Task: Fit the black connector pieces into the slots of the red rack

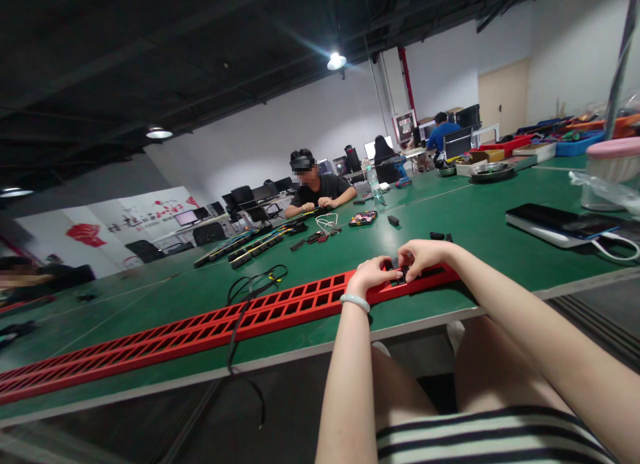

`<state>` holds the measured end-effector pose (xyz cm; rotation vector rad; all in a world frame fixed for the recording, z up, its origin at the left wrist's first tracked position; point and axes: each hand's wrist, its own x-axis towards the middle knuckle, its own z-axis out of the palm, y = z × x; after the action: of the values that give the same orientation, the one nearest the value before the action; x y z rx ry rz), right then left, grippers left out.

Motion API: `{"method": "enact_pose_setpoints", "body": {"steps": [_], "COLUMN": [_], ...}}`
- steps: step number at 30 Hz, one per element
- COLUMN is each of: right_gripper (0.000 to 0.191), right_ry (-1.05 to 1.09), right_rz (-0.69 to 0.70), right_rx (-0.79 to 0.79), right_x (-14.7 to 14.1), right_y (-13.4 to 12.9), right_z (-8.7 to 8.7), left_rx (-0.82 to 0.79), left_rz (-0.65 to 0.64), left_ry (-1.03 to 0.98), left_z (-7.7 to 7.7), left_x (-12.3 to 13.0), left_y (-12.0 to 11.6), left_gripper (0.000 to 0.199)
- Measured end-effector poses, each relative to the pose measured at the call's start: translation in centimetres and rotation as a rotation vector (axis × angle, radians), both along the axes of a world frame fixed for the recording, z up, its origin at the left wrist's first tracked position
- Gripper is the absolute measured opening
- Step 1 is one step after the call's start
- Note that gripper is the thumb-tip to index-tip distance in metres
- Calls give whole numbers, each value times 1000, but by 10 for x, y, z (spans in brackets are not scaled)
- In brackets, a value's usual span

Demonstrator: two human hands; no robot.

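Note:
A long red slotted frame (280, 307) with two rows of openings lies along the front edge of the green table. Over its right end, my left hand (371, 275) and my right hand (421, 255) come together, fingers closed around a small black part (401, 275). My left thumb and fingertips press on it from the left. From the right, my right thumb and index finger pinch it. The fingers cover much of the part, so its exact kind does not show. A black cable (240, 317) crosses the frame and hangs over the table edge.
Black pieces (440, 237) lie just beyond my right hand. A phone on a white block (550, 225) with a white cable is at right. Farther off are a bottle (373, 182), black strips with wires (260, 245) and a co-worker (320, 187). The table's front edge (300, 347) is close.

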<state>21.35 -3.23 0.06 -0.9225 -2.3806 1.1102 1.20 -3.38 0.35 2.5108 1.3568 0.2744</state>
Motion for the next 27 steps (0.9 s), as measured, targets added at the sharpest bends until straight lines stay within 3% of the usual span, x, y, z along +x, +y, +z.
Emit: {"method": "enact_pose_setpoints", "body": {"steps": [17, 23, 27], "right_gripper": [49, 50, 47], "right_ry": [-89, -157, -179], "right_rz": [-23, -82, -47], "right_rx": [23, 128, 135], "right_x": [-6, -7, -7], "right_y": [-5, -7, -8], "right_z": [5, 7, 8], "left_rx": [-13, -19, -18], "left_rz": [27, 30, 15], "left_ry": [16, 28, 24], "left_z": [3, 6, 6], "left_x": [2, 2, 3], "left_y": [-4, -7, -7], "left_gripper": [59, 60, 58]}}
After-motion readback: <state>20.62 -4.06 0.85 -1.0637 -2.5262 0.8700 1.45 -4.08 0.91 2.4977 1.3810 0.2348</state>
